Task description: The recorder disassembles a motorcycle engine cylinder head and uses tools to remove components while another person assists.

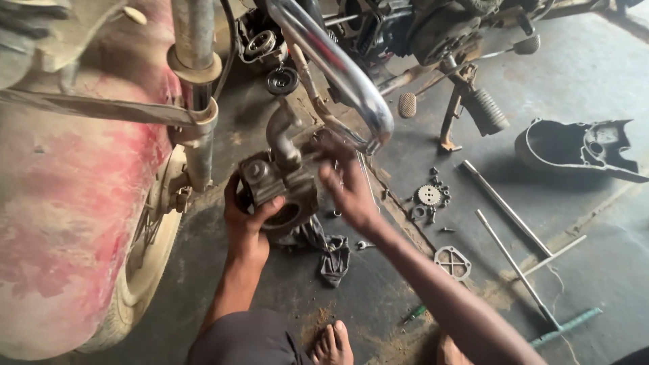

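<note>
A grimy metal engine part [280,182] with a curved pipe stub on top is held just above the floor. My left hand [247,213] grips its lower left side, thumb across the front. My right hand [346,179] reaches over its right side, fingers blurred and touching the part's top edge. A dark rag [331,253] lies on the floor below the part. A chrome exhaust pipe [351,81] curves down just above my right hand.
A red mudguard and front wheel [145,257] fill the left. Loose bolts and a small sprocket [429,196] lie on the concrete, with a triangular gasket plate [453,262], two long T-handle wrenches [514,260] and an engine cover [574,149] to the right. My bare foot [332,345] is below.
</note>
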